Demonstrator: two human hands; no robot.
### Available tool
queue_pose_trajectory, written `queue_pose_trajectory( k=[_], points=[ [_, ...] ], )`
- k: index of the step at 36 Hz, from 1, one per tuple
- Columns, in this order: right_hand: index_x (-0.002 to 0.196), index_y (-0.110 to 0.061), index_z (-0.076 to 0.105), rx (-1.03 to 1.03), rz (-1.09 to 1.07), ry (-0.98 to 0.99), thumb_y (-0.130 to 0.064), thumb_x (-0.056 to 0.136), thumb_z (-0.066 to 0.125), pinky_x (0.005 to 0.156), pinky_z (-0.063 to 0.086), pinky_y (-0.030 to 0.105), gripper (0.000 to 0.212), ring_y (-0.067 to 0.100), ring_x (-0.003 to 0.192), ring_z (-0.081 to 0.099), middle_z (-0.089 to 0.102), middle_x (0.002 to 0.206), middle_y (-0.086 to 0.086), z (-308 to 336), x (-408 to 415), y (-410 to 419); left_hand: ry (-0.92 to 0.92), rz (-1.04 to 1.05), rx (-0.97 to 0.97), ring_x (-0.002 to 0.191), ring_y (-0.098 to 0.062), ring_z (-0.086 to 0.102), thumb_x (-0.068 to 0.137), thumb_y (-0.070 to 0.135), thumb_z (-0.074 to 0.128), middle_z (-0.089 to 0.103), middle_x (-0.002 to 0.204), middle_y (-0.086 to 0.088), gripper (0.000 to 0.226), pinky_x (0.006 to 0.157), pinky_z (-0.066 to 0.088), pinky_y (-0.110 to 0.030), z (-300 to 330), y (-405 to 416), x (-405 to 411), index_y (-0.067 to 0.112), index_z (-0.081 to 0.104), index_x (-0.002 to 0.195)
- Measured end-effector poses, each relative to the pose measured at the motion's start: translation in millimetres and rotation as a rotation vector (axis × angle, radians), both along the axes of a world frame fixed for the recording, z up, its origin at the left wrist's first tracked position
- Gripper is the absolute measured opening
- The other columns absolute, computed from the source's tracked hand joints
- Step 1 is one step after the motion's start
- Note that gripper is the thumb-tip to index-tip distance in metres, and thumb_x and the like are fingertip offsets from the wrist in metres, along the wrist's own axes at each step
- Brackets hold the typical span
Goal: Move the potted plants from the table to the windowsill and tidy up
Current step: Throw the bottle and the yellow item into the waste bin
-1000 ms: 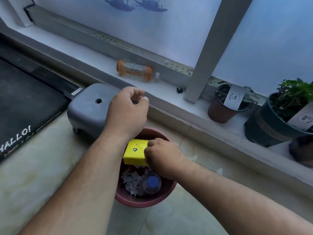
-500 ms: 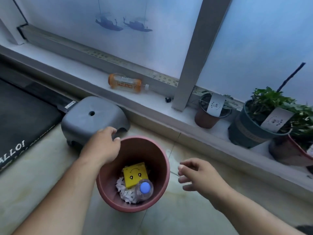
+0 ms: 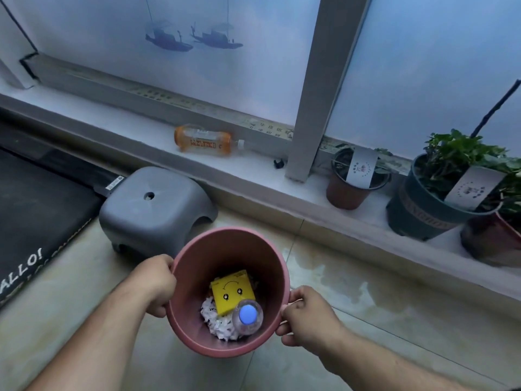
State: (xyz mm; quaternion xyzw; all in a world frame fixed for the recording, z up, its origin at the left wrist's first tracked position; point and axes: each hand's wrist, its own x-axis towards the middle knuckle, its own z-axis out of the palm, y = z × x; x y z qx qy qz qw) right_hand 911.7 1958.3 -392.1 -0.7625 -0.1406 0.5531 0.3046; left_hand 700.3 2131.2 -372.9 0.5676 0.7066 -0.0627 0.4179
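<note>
I hold the pink bucket (image 3: 229,289) by its rim over the tiled floor (image 3: 352,342), just in front of the grey stool (image 3: 156,206). It is a round, smooth plastic tub, dusty rose inside and out, with a rolled lip. Down in its bottom lie a yellow box (image 3: 232,293) with a small drawn face, a clear bottle (image 3: 247,319) with a blue cap pointing up, and crumpled white paper (image 3: 217,320) under both. My left hand (image 3: 155,283) is curled tight on the left side of the rim, fingers wrapped over the edge; my right hand (image 3: 306,314) is closed on the right side the same way. Beyond the stool runs the windowsill (image 3: 135,128). An orange bottle (image 3: 204,141) lies on its side near the middle of the sill. Toward the sill's right end stand three potted plants: a small brown pot (image 3: 346,193) with a white tag, a dark green pot (image 3: 417,215) full of leaves, and a reddish pot (image 3: 490,241) at the far right edge, partly cut off. A black mat (image 3: 36,210) lies on the floor at left.
</note>
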Motion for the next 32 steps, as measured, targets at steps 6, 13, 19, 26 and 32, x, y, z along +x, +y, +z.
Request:
queue_pose_trajectory(
  k=[6, 13, 19, 26, 32],
  points=[
    [0.103, 0.006, 0.06, 0.081, -0.226, -0.024, 0.011, 0.089, 0.041, 0.05, 0.036, 0.029, 0.024, 0.021, 0.056, 0.041, 0.054, 0.074, 0.016, -6, 29, 22, -0.191, 0.104, 0.033, 0.058, -0.028, 0.066, 0.097, 0.005, 0.049, 0.075, 0.078, -0.014, 0.025, 0.063, 0.064, -0.048, -1, 6, 27, 0.02, 0.068, 0.094],
    [0.098, -0.005, 0.068, 0.161, -0.351, -0.102, 0.007, 0.093, 0.047, 0.053, 0.051, 0.03, 0.025, 0.022, 0.058, 0.055, 0.067, 0.078, 0.014, -6, 74, 57, -0.416, 0.308, 0.148, 0.074, -0.028, 0.069, 0.1, 0.015, 0.054, 0.073, 0.086, -0.011, 0.017, 0.068, 0.063, -0.04, -15, 15, 71, 0.02, 0.07, 0.098],
    [0.089, -0.009, 0.068, 0.187, -0.394, -0.135, 0.008, 0.092, 0.049, 0.057, 0.051, 0.033, 0.026, 0.019, 0.048, 0.055, 0.067, 0.07, 0.012, -6, 95, 83, -0.522, 0.388, 0.211, 0.076, -0.031, 0.068, 0.101, 0.015, 0.052, 0.072, 0.084, -0.012, 0.02, 0.074, 0.063, -0.044, -23, 17, 97, 0.025, 0.068, 0.095],
    [0.085, -0.011, 0.069, 0.193, -0.443, -0.166, 0.005, 0.092, 0.049, 0.062, 0.052, 0.038, 0.027, 0.026, 0.061, 0.058, 0.07, 0.075, 0.017, -12, 110, 98, -0.549, 0.391, 0.237, 0.076, -0.028, 0.073, 0.1, 0.02, 0.054, 0.074, 0.083, -0.005, 0.024, 0.073, 0.063, -0.043, -32, 26, 109, 0.021, 0.07, 0.119],
    [0.092, -0.009, 0.069, 0.187, -0.466, -0.146, 0.001, 0.096, 0.053, 0.052, 0.049, 0.031, 0.019, 0.023, 0.052, 0.056, 0.069, 0.074, 0.016, -15, 109, 97, -0.627, 0.413, 0.196, 0.079, -0.028, 0.073, 0.101, 0.017, 0.055, 0.074, 0.086, -0.007, 0.018, 0.074, 0.061, -0.041, -35, 27, 106, 0.03, 0.066, 0.104]
  ],
)
